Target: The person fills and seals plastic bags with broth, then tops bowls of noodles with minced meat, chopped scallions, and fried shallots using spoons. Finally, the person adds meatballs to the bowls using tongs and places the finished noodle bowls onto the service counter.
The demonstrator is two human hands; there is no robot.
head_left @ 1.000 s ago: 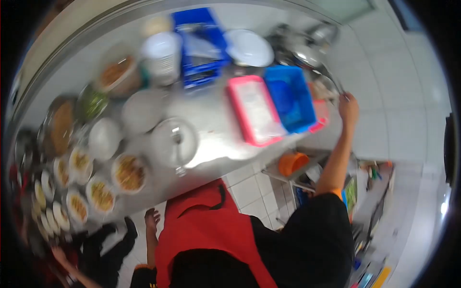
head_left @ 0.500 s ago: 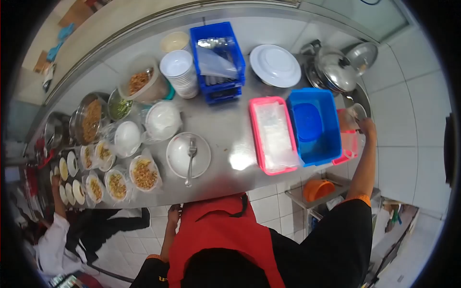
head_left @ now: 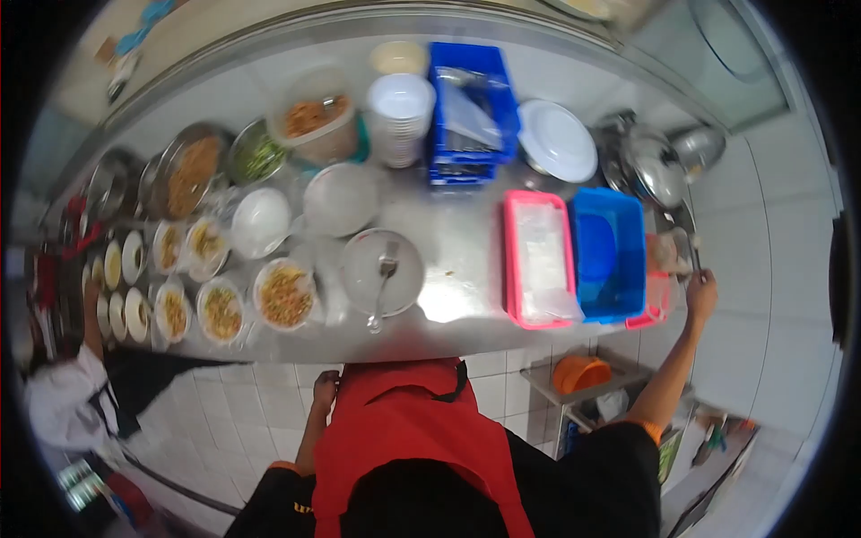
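Note:
My right hand [head_left: 702,294] is at the right end of the steel counter, its fingers closed on a thin dark-looking utensil handle [head_left: 695,258]; blur hides its kind. Just beside it stands a clear plastic container [head_left: 668,253] with brownish contents, partly behind the blue tub [head_left: 634,269]. Low by the red apron [head_left: 413,421], my left hand [head_left: 326,391] hangs below the counter's front edge with fingers loosely curled and nothing visible in them. A fork [head_left: 387,269] lies in a white bowl [head_left: 359,287] on the counter.
Several plastic-wrapped bowls of food [head_left: 285,294] fill the left side. A stack of white bowls [head_left: 401,112], blue bins [head_left: 466,117], white plates [head_left: 558,142] and a lidded pot [head_left: 652,166] line the back. A pink tray [head_left: 513,269] holds plastic sheets. A co-worker's arm [head_left: 92,327] reaches in at far left.
My view has shifted, so the counter items appear farther right. My right hand has drawn back toward the counter's front, and the thin handle now shows above it. My left hand stays low.

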